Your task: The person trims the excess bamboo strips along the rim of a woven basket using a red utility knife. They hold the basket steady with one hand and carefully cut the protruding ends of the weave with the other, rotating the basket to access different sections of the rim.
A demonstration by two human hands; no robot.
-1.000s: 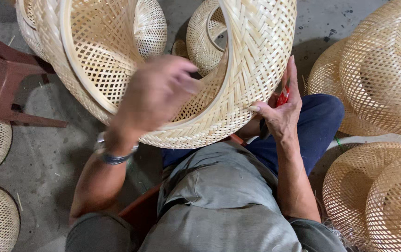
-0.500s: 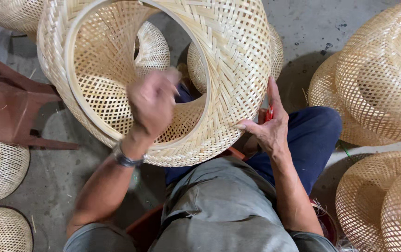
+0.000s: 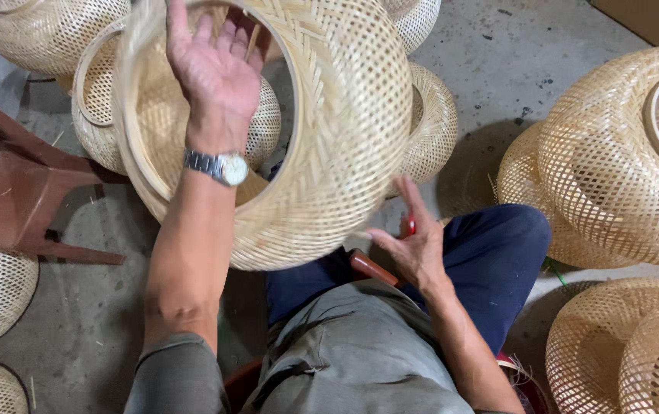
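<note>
I see my left hand (image 3: 214,73) spread flat at the rim and my right hand (image 3: 415,245) open at five o'clock, neither grip closed, so the large pale woven bamboo basket (image 3: 329,138) could roll off my lap.

Left hand (image 3: 214,73) lay open across the rim of a woven bamboo basket (image 3: 337,146), right hand (image 3: 414,245) spread beneath it; similar baskets (image 3: 613,176) stood around on the concrete floor (image 3: 490,69)
</note>
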